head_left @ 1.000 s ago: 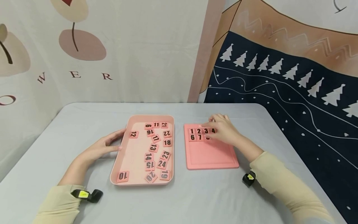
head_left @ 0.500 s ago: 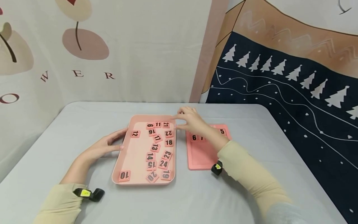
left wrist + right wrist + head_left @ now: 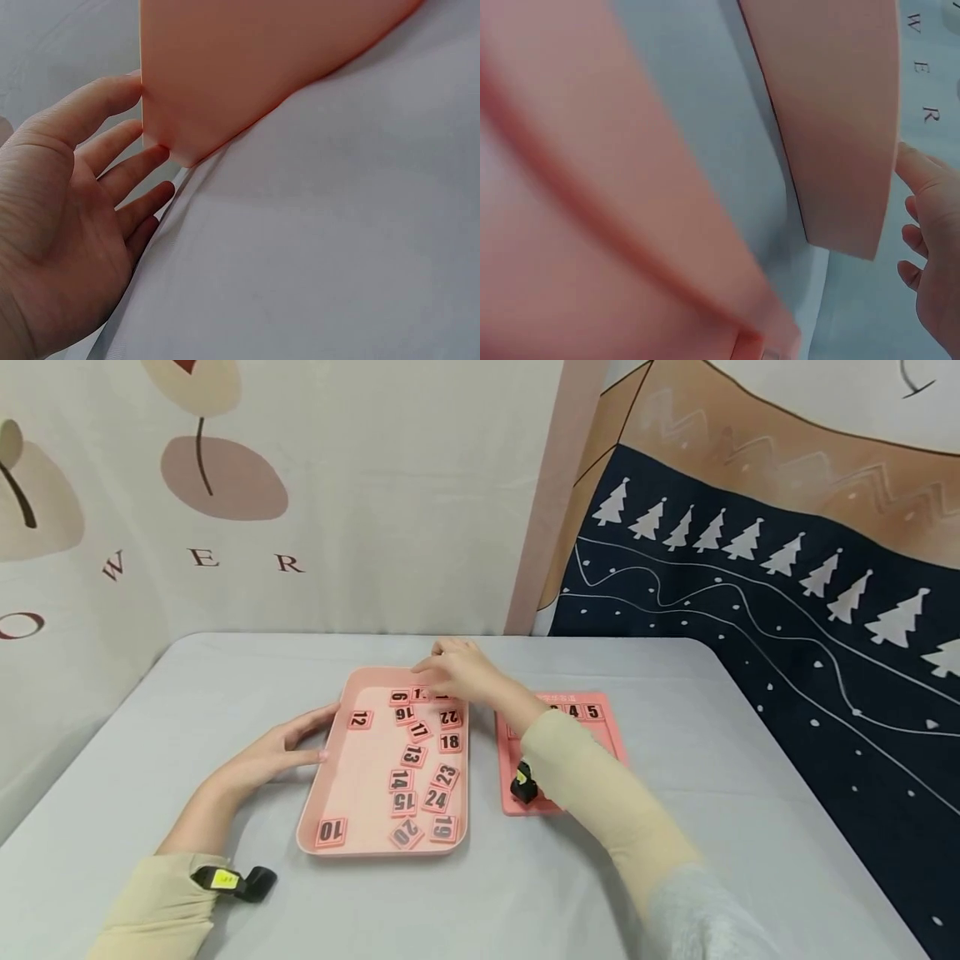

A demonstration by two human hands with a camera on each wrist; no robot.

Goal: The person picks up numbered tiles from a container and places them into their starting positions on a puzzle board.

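Tile nos. (image 3: pixel 418 731) head cam only.

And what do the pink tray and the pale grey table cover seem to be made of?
Tray: probably smooth plastic with a low sheen; its thin wall and rounded corners look moulded. Table cover: apparently matte fabric, as its soft creases suggest; the fibre can't be told.
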